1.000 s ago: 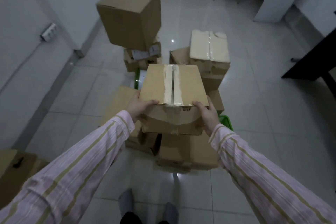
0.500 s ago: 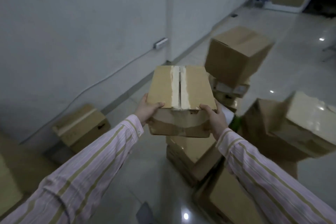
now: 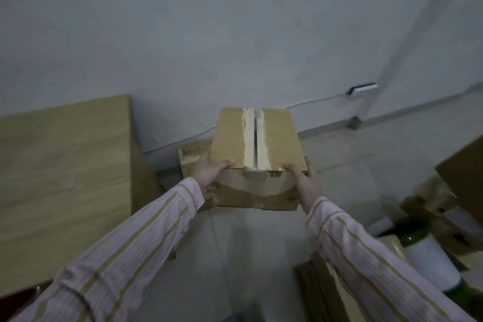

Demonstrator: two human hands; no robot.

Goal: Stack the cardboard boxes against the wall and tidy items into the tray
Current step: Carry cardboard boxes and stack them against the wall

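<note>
Cardboard box [image 3: 257, 138] gripped at both sides by left [image 3: 209, 174] and right [image 3: 304, 183] hands.

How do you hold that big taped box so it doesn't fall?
Take the taped box by its two near corners, one hand from each side, as the left hand and right hand do: thumbs on the flat top, fingers wrapping the sides. It looks too wide for one hand and shows no handles.
</note>
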